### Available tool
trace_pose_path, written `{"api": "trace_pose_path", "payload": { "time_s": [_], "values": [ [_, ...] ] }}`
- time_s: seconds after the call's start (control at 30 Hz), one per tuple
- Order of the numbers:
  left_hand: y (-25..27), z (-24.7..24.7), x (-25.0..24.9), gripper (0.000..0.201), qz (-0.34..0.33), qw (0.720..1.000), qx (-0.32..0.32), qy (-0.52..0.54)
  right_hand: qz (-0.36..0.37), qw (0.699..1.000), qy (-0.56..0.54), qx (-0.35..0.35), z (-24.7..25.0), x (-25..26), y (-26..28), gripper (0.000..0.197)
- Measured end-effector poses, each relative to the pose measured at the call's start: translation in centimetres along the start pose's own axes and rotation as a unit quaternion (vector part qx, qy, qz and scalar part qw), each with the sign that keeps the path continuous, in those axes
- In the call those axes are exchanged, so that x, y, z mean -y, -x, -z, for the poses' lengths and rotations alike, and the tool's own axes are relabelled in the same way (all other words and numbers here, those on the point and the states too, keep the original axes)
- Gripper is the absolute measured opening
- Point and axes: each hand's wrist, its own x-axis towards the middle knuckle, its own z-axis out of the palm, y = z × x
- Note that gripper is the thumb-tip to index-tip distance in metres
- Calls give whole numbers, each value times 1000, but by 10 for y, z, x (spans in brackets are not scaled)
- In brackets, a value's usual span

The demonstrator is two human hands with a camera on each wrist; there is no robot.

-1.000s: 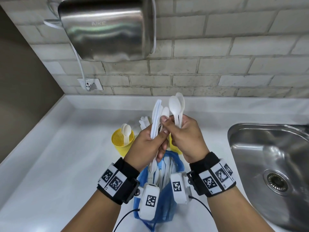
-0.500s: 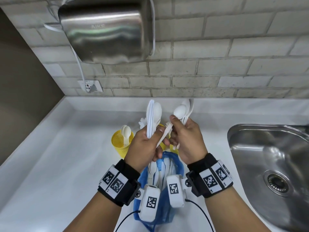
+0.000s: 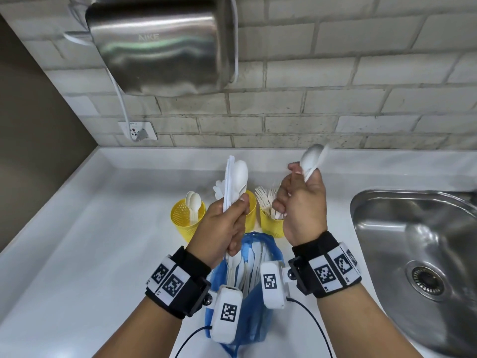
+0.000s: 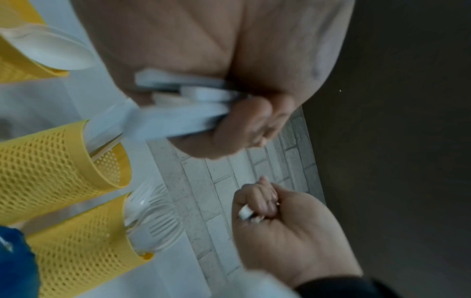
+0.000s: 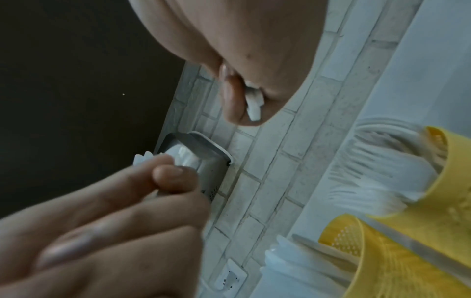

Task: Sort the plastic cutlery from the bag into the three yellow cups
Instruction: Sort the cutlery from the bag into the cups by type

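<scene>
My left hand (image 3: pixel 233 206) grips an upright bundle of white cutlery (image 3: pixel 236 177), knives and a spoon, above the cups. Apart from it to the right, my right hand (image 3: pixel 299 177) holds white spoons (image 3: pixel 312 158) with their bowls up. Three yellow mesh cups stand in a row behind the hands: the left cup (image 3: pixel 187 220) holds spoons, the middle cup (image 3: pixel 251 210) is partly hidden by my left hand, and the right cup (image 3: pixel 271 224) holds forks. The blue bag (image 3: pixel 247 301), with more cutlery in it, lies under my wrists. Handle ends (image 5: pixel 253 106) stick out of my right fist.
A steel sink (image 3: pixel 418 254) is set into the white counter (image 3: pixel 90 254) at the right. A steel hand dryer (image 3: pixel 160 45) hangs on the brick wall above, its cord running to a socket (image 3: pixel 138 130). A dark wall borders the counter on the left.
My hands were together at the bundle, the right one pinching a fork. They have parted; the right hand has swung up and to the right with its spoons.
</scene>
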Motion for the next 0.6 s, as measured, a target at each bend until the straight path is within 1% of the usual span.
{"api": "trace_pose_path", "payload": {
  "time_s": [0.07,0.13,0.17,0.2,0.27,0.37,0.43,0.5,0.6],
  "values": [
    [2,-1,-5,33,15,998,40,50,-27,994,79,67,0,4,3,12],
    [1,-2,-10,31,29,992,80,95,-49,972,164,158,-3,7,10,18],
    [1,-3,-11,31,40,988,97,116,-50,964,179,192,-4,7,13,22],
    [0,-2,-12,31,53,983,111,136,-47,960,177,211,-6,7,14,25],
    [-1,1,-12,31,76,973,137,170,-40,962,160,215,-5,7,13,26],
    [-1,6,-13,27,82,967,157,181,-30,973,133,184,-5,6,12,20],
    [-1,6,-12,25,77,972,149,165,-22,982,97,163,-7,7,13,19],
    [-1,5,-10,26,68,979,128,145,-20,987,73,139,-9,7,14,20],
    [1,2,-10,28,50,986,105,122,-49,986,85,134,-8,2,13,18]
  ]
}}
